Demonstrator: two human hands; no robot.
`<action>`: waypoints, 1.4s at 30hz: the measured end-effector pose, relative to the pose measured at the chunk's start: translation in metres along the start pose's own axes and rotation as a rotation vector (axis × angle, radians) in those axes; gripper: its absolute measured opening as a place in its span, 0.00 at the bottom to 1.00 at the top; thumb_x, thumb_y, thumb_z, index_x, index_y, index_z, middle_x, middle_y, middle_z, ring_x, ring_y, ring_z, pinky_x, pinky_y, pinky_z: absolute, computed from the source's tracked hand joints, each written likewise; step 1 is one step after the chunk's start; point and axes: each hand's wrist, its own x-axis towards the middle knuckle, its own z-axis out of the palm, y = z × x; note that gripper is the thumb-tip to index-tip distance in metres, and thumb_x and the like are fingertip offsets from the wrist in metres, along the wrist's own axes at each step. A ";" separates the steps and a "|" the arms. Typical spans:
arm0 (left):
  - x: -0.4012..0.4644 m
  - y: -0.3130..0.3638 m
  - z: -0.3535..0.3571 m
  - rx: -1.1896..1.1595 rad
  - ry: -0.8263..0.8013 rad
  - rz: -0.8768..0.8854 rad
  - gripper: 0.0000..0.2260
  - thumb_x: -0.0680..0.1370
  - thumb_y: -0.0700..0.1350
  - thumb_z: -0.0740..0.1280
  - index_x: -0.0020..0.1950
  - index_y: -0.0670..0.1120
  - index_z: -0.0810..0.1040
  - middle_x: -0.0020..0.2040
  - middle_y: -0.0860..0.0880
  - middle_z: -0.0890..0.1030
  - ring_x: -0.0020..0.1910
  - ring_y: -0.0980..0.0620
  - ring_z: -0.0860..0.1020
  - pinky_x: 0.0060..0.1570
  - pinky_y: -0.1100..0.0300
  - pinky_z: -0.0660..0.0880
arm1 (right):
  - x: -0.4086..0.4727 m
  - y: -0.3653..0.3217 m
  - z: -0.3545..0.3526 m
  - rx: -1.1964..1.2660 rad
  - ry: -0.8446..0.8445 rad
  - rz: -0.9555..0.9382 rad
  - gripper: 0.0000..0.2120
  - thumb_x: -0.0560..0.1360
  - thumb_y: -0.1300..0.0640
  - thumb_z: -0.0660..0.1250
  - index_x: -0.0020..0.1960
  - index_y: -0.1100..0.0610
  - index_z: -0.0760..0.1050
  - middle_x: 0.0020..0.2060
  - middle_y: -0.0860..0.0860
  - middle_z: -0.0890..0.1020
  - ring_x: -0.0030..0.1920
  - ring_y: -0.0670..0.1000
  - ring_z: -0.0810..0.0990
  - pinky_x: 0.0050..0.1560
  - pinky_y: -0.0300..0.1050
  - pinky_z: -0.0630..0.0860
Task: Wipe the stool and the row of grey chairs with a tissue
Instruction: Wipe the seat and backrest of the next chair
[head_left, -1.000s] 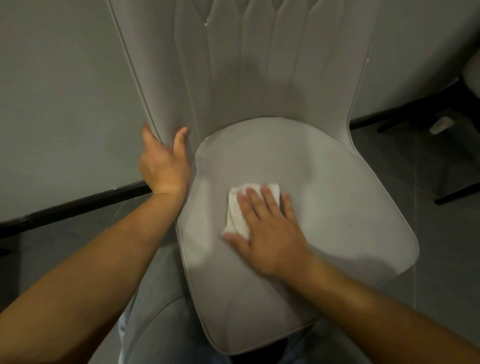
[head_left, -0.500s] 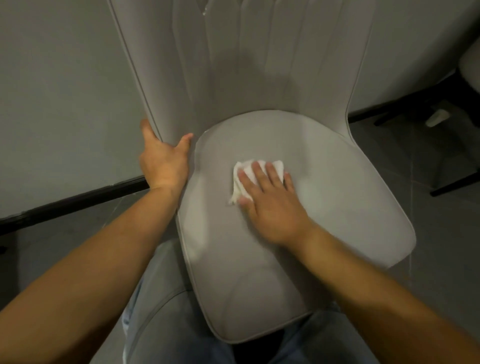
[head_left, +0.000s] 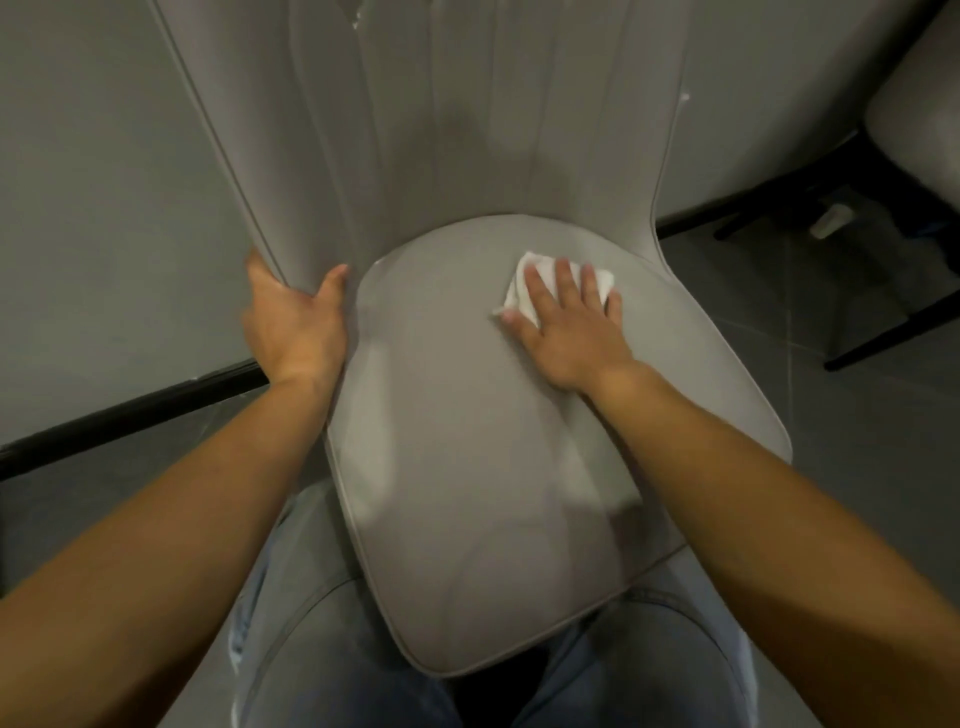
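Observation:
A grey upholstered chair (head_left: 467, 441) with a tall ribbed back fills the middle of the view. My right hand (head_left: 569, 322) lies flat with straight fingers on a folded white tissue (head_left: 535, 280), pressing it onto the seat near the back right. My left hand (head_left: 293, 319) grips the lower left edge of the chair's back, thumb in front and fingers behind it. Most of the tissue is hidden under my fingers.
A grey wall with a black skirting strip (head_left: 130, 421) runs behind and left of the chair. At the right stands another grey chair (head_left: 914, 119) with black legs (head_left: 893, 332) on the dark tiled floor. Part of a grey seat (head_left: 301, 649) sits at the bottom, beside my jeans.
My right hand has slid the tissue across the seat, away from me and to the right, toward the chair's back. My left hand has kept its grip on the back's edge.

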 end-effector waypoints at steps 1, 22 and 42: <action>0.000 0.000 0.000 0.004 0.005 -0.002 0.32 0.66 0.64 0.72 0.65 0.54 0.70 0.44 0.63 0.75 0.45 0.61 0.75 0.49 0.68 0.69 | 0.012 -0.001 -0.001 0.028 -0.007 0.002 0.39 0.74 0.25 0.37 0.80 0.42 0.41 0.80 0.52 0.43 0.79 0.59 0.39 0.75 0.64 0.37; -0.016 -0.001 -0.001 0.209 0.023 -0.001 0.32 0.70 0.63 0.69 0.67 0.47 0.68 0.53 0.45 0.81 0.51 0.41 0.79 0.45 0.57 0.68 | -0.071 0.060 0.004 -0.051 0.021 0.112 0.40 0.71 0.23 0.33 0.79 0.37 0.41 0.80 0.50 0.44 0.79 0.57 0.41 0.75 0.64 0.39; -0.087 -0.002 -0.033 0.725 -0.314 0.777 0.35 0.79 0.66 0.52 0.80 0.48 0.51 0.79 0.41 0.41 0.77 0.42 0.37 0.73 0.38 0.45 | -0.046 0.066 0.013 -0.011 0.108 0.127 0.38 0.74 0.26 0.36 0.80 0.41 0.44 0.80 0.52 0.46 0.79 0.58 0.41 0.75 0.63 0.40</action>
